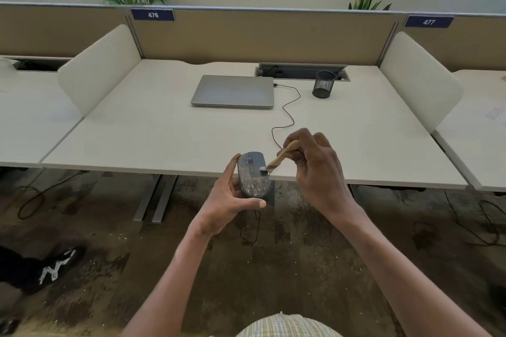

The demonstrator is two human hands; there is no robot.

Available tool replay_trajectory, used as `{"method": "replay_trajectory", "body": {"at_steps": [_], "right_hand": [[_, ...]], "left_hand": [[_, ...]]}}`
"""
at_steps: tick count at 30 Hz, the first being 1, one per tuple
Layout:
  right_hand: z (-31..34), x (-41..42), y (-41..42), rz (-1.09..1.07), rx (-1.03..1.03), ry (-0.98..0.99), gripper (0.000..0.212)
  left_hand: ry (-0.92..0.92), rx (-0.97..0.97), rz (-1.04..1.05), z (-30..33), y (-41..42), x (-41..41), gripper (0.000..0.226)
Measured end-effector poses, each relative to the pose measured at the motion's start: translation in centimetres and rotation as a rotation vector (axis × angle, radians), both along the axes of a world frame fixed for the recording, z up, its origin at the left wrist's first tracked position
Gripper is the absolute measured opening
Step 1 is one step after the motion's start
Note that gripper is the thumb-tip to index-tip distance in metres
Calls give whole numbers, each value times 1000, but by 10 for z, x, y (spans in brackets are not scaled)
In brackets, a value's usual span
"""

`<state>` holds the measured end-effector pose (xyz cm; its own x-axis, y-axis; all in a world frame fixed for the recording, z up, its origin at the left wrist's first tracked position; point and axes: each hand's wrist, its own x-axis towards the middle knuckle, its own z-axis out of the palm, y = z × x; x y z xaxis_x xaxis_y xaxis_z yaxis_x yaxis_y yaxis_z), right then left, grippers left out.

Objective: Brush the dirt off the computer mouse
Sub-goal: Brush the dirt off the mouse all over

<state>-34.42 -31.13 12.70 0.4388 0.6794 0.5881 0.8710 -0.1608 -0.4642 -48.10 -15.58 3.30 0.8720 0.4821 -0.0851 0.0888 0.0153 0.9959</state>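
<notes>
A dark grey computer mouse [253,175], speckled with pale dirt over its rear half, sits in my left hand [229,201], held in front of the desk's near edge, thumb under its back end and fingers along its left side. My right hand [315,164] grips a small wooden-handled brush [282,157]. The brush's white bristle tip touches the mouse's right side near the buttons. The mouse's black cable [287,115] runs across the desk to the laptop.
A closed silver laptop [232,91] lies on the white desk [137,128]. A black mesh pen cup [324,84] stands beside the cable tray. White side dividers flank the desk. A dark shoe [52,268] rests on the carpet at lower left.
</notes>
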Motion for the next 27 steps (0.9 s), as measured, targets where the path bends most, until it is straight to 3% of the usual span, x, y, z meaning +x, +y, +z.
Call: {"method": "replay_trajectory", "body": {"at_steps": [8, 14, 18, 22, 27], "right_hand": [[17, -7, 5, 36, -11, -79, 25], [10, -19, -4, 83, -97, -161, 45], [17, -17, 2, 72, -79, -183, 35], [14, -22, 0, 89, -118, -186, 40], [16, -13, -1, 27, 62, -61, 27]], "left_hand": [[1, 20, 37, 0, -6, -1, 135], [16, 46, 61, -1, -10, -7, 131], [11, 43, 68, 0, -10, -7, 132], [16, 59, 84, 2, -10, -9, 134], [7, 47, 92, 1, -10, -11, 132]]}}
